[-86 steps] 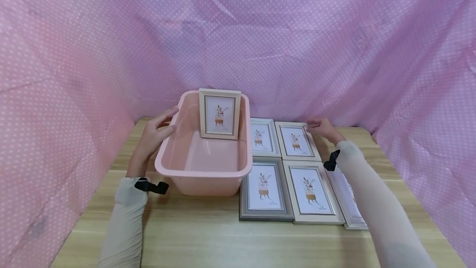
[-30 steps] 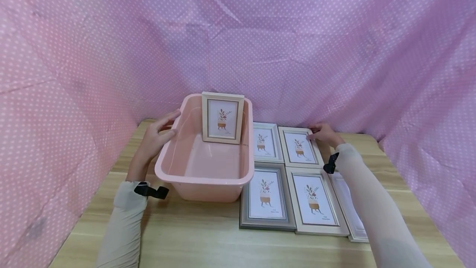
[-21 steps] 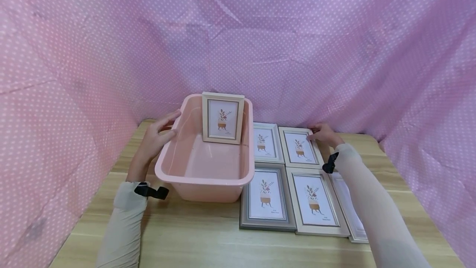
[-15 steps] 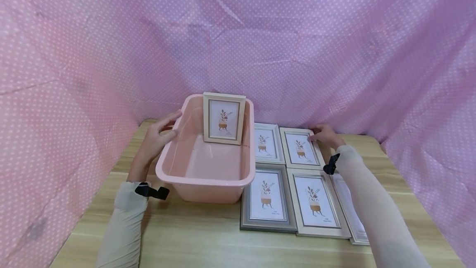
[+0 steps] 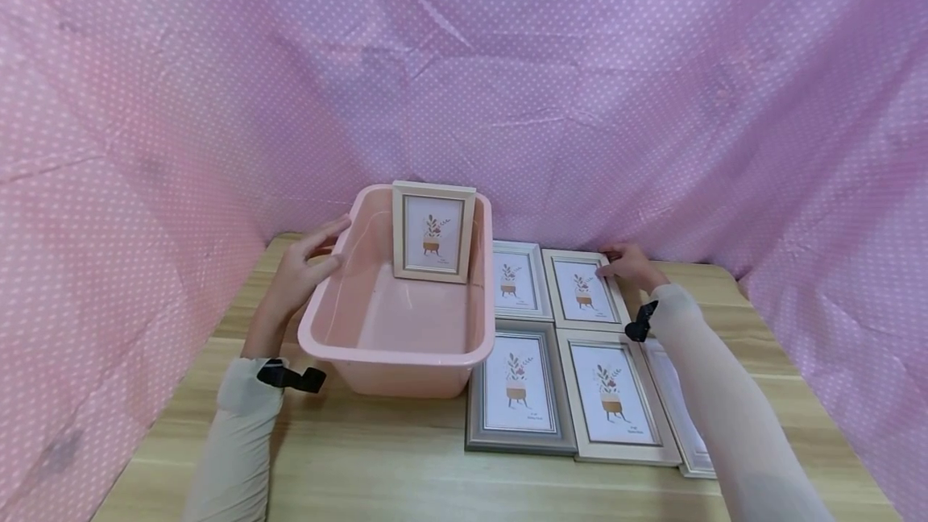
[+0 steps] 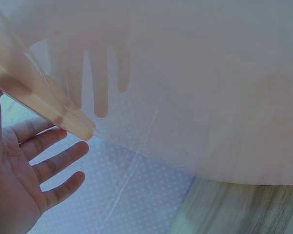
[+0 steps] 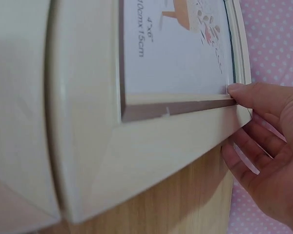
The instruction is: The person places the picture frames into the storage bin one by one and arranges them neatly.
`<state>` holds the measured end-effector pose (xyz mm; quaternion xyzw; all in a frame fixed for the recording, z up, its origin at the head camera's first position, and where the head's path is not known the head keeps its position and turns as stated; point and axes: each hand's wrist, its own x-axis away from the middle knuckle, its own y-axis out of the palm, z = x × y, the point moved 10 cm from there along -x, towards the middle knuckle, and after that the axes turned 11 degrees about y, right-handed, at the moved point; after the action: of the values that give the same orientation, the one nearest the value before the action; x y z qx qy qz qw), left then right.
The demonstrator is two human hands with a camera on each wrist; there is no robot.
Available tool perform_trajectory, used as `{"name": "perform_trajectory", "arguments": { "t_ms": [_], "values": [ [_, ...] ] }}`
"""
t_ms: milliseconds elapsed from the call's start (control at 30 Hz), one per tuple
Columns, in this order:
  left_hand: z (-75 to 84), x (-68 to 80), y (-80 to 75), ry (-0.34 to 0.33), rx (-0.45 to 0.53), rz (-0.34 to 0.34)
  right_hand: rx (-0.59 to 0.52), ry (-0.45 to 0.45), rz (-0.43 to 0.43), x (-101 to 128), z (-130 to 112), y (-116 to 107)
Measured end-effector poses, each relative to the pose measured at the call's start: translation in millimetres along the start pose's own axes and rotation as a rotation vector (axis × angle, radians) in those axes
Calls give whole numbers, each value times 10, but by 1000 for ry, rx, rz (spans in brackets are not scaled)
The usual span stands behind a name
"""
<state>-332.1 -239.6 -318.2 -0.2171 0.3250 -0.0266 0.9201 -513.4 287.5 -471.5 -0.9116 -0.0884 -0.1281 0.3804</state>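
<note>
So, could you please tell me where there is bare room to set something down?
Bare tabletop lies in front of the pink basin and grey frame, and right of the right sleeve; the basin's floor is bare before its standing frame. Frames crowd the space between basin and right sleeve.

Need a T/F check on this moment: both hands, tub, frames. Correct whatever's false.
1. The left hand touches the rim of the pink tub. True.
2. The right hand pinches the grey frame. False: it pinches the far cream frame on the table.
3. Another cream frame leans inside the tub at its far end. True.
4. The tub stands to the right of the far cream frame. False: it stands to the left.
5. The right sleeve hides part of the rightmost frame. True.
</note>
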Motion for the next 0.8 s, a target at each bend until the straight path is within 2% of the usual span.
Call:
{"name": "perform_trajectory", "arguments": {
  "t_ms": [333, 800],
  "values": [
    [-27, -5, -12, -5, 2, 3, -25, 15, -7, -21, 16, -3],
    [-37, -4, -9, -13, -1, -5, -64, 43, 35, -15, 24, -28]
  ]
}}
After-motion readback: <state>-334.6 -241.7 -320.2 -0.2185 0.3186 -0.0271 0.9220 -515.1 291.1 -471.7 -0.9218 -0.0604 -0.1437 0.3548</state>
